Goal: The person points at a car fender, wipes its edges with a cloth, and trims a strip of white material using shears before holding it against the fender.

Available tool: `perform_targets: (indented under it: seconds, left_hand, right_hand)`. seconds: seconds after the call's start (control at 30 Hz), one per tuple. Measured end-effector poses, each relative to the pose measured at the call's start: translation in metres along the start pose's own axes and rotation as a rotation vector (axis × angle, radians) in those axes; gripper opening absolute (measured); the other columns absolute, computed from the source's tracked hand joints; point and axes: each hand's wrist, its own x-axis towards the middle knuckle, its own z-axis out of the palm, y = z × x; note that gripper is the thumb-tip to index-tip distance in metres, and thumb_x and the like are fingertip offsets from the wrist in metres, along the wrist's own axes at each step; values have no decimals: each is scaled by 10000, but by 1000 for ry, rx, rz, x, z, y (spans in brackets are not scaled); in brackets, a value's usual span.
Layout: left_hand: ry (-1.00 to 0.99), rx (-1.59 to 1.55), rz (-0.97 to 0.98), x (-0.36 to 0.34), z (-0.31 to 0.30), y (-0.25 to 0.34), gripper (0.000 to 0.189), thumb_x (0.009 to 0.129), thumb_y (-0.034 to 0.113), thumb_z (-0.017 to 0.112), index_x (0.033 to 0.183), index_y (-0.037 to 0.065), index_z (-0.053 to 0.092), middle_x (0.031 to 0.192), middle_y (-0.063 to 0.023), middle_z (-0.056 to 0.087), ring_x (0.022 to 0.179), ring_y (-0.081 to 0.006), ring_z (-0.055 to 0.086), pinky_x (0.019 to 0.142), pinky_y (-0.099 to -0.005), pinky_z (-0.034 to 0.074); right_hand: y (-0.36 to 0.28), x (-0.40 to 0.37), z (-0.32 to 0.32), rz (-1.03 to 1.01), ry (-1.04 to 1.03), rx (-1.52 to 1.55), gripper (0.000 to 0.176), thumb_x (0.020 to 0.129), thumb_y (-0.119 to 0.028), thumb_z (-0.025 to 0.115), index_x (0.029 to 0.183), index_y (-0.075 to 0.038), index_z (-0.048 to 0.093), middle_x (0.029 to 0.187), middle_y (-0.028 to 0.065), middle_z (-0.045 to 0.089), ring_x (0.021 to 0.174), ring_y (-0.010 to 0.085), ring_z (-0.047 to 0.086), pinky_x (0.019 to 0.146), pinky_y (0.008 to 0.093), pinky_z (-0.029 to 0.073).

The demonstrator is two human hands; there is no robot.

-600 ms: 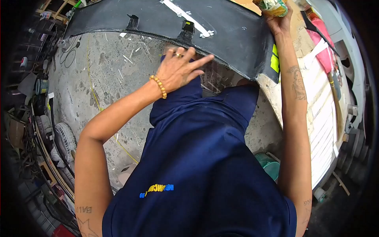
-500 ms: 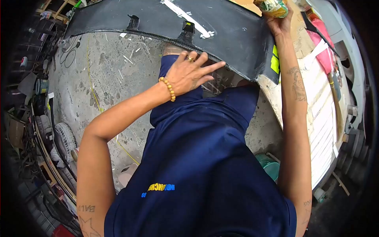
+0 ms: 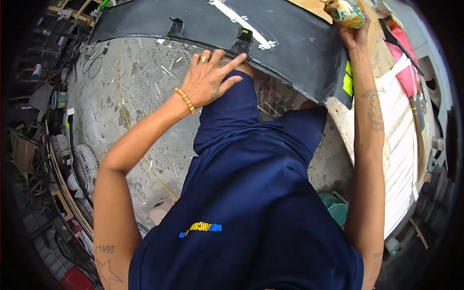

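Observation:
A long black panel (image 3: 297, 53) with carbon-fibre weave along its near edge lies across the top of the view. A white strip (image 3: 241, 21) runs over it, and two dark tabs stand up near its edge. My left hand (image 3: 208, 79), wearing a ring and a beaded bracelet, is open with its fingers apart, the fingertips right at the panel's near edge beside one tab. At the upper right, my right hand (image 3: 356, 37) is closed around a crumpled-looking container (image 3: 349, 17) with a yellow, green and white wrap. Yellow-green tape (image 3: 348, 79) sticks to the panel's right end.
White scraps and a yellow line (image 3: 122, 104) lie on the stained concrete floor (image 3: 140, 72). To the right is a pale board (image 3: 382, 106) with a red cloth (image 3: 401, 58) and a brush. Hoses and a tyre (image 3: 86, 166) crowd the left; a green bucket (image 3: 333, 208) stands behind me.
My left hand has shifted left and up along the panel's edge, toward the tab. My right hand still holds the container. The whole view has slid slightly to the right.

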Motion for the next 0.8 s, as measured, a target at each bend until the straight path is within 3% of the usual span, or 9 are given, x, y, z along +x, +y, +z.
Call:
perform_targets:
  seconds: [0.1, 0.13, 0.23, 0.37, 0.4, 0.53, 0.67, 0.8]
  left_hand:
    - [56, -395, -213, -8, -3, 17, 587, 985, 416, 569, 1498, 163, 433, 913, -119, 566, 826, -287, 556, 783, -397, 452]
    - [53, -420, -274, -10, -1, 25, 571, 1004, 356, 557, 1461, 36, 437, 723, -150, 584, 665, -326, 583, 671, -415, 468]
    - [-22, -690, -517, -6, -1, 45, 571, 1011, 338, 548, 1454, 0, 422, 654, -184, 603, 594, -363, 597, 614, -455, 458]
    - [-48, -652, -638, 1, 3, 58, 649, 1018, 377, 517, 1468, -61, 353, 621, -204, 599, 591, -384, 609, 601, -464, 456]
    - [-65, -616, -628, 2, 3, 61, 675, 1019, 385, 510, 1465, -87, 328, 614, -212, 598, 581, -392, 608, 588, -470, 461]
    - [-109, -528, -558, 13, 9, 81, 807, 1016, 429, 491, 1441, -202, 223, 583, -242, 595, 530, -425, 605, 512, -488, 482]
    - [-194, -528, -397, 15, 10, 102, 871, 994, 486, 512, 1439, -210, 233, 542, -209, 589, 472, -375, 599, 479, -466, 489]
    - [-207, -379, -457, 15, 2, 82, 953, 981, 556, 482, 1421, -249, 223, 539, -188, 600, 455, -338, 605, 433, -422, 484]
  right_hand:
    - [1, 0, 6, -14, 2, -34, 488, 927, -435, 662, 1295, -122, 591, 1216, 78, 680, 1098, 241, 669, 928, 415, 585]
    - [0, 3, -1, -11, -29, -22, 531, 926, -458, 655, 1315, -107, 573, 1245, 101, 660, 1105, 262, 659, 911, 417, 593]
    - [-13, 30, -64, 51, 36, -117, 666, 950, -440, 609, 1431, -21, 416, 1458, 175, 489, 1313, 354, 516, 1063, 510, 490]
    - [-12, 27, -58, 40, 54, -161, 617, 959, -413, 601, 1408, -20, 444, 1411, 172, 531, 1291, 343, 536, 1063, 510, 493]
    - [-4, 9, -26, 46, 87, -149, 601, 963, -404, 597, 1405, -24, 449, 1404, 170, 538, 1282, 338, 544, 1058, 510, 498]
    - [-1, 3, -15, 15, 160, -172, 604, 963, -403, 597, 1415, -32, 446, 1410, 171, 534, 1275, 336, 549, 1049, 512, 503]
    - [-1, 8, -17, 12, 131, -184, 596, 948, -434, 605, 1395, -62, 474, 1398, 153, 546, 1271, 334, 554, 1033, 544, 504]
    - [-6, 12, -30, 28, 127, -178, 589, 939, -447, 615, 1385, -83, 494, 1400, 134, 548, 1278, 324, 547, 1026, 543, 505]
